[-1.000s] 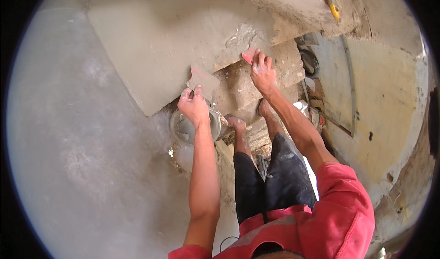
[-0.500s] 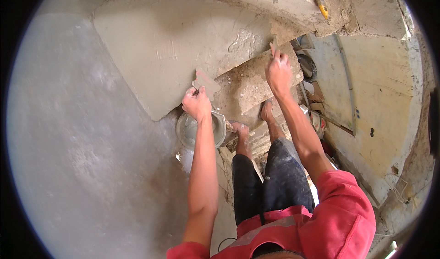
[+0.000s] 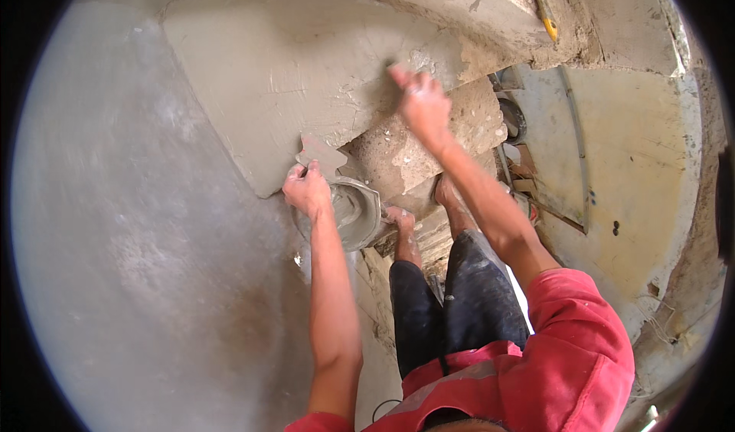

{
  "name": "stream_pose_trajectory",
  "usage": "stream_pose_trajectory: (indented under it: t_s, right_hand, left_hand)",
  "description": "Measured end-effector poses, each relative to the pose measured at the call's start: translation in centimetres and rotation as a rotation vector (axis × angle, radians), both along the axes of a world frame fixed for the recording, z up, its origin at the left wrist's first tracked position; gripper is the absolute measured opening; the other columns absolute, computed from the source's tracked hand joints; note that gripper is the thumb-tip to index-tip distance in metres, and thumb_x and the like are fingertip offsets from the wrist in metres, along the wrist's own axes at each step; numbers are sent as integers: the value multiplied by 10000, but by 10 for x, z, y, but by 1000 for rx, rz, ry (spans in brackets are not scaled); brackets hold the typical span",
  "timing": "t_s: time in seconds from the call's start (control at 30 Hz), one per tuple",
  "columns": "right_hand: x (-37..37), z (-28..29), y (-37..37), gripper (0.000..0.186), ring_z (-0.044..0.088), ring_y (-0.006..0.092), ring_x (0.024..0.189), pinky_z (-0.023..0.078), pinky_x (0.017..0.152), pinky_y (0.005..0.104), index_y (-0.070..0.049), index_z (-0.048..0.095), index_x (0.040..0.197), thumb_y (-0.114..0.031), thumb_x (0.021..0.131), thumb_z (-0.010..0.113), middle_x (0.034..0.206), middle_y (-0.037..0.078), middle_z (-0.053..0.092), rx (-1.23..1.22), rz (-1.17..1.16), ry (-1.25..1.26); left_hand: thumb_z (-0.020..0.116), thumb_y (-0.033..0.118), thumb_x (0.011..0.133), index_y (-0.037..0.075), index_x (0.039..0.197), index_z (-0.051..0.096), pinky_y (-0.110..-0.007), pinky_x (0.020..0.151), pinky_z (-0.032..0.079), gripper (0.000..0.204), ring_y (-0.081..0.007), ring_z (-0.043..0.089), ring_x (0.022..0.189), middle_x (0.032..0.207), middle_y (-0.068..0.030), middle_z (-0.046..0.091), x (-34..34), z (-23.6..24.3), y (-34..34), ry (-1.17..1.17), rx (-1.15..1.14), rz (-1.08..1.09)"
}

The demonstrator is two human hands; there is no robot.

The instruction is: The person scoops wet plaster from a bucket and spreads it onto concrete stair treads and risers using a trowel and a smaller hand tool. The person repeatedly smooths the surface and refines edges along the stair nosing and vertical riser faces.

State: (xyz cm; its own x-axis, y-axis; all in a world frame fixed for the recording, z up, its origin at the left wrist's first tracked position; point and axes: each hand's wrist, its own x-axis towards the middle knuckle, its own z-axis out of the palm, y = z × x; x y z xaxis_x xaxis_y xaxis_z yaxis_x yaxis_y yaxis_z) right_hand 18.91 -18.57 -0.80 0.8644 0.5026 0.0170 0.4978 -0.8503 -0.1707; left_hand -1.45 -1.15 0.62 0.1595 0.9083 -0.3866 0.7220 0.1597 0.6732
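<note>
My left hand (image 3: 308,191) is closed on a thin, pale pinkish scraper (image 3: 323,155), whose blade stands just above the bucket at the lower edge of the plaster. My right hand (image 3: 426,110), smeared by motion, is closed round a small scraper (image 3: 398,74) and passes over the right part of the wet grey-beige plaster (image 3: 253,57). How far its blade touches the plaster is hard to make out. Beside and below my left hand, a round bucket (image 3: 374,210) has grey plaster smeared inside.
A yellow-tipped tool (image 3: 550,28) lies on the rough ledge (image 3: 475,3) at the top right. Rough steps (image 3: 459,126) and my bare feet are below the plaster. A smooth grey surface (image 3: 138,202) fills the left; a yellowish panel (image 3: 643,149) stands on the right.
My right hand has swept left across the plaster from its right edge. My left hand, with its scraper, has shifted slightly left and down, nearer the bucket.
</note>
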Motion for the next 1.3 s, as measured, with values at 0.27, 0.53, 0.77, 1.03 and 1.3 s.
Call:
stream_pose_trajectory:
  t_s: [0.27,0.53,0.77,1.03,1.3]
  right_hand:
    - [-45,-60,23,321,605,375,1091,634,808,474,36,702,1128,-141,876,611,1270,200,567,-35,111,84]
    - [44,-3,-9,470,694,283,881,610,697,399,-266,674,1360,-92,937,565,1023,140,695,126,-22,-62]
    - [39,-64,5,426,654,255,826,594,670,365,-212,705,1332,-75,944,592,1002,151,709,26,121,-195]
    - [-25,-7,34,350,678,285,1007,550,855,462,-23,695,1182,-85,843,632,1134,142,691,111,378,90]
    - [24,-46,-3,586,631,224,1074,474,923,452,8,616,1373,-323,907,748,1211,145,647,-155,221,-94]
  left_hand:
    - [796,208,805,-80,902,736,-452,800,547,309,-335,715,724,784,-196,744,14,-4,-15,30,69,-53]
    - [794,158,814,-83,848,706,-414,727,533,258,-265,661,651,711,-161,717,11,3,-7,-50,12,2]
    - [806,146,821,-85,814,682,-417,702,520,263,-243,643,626,691,-145,698,10,-4,-13,0,-12,-1]
    - [801,109,835,-98,824,677,-409,687,508,242,-210,613,622,690,-127,690,6,1,-9,-81,-24,53]
    - [804,128,830,-97,825,685,-403,697,514,254,-220,627,634,719,-139,711,1,-12,-19,-88,-11,16]
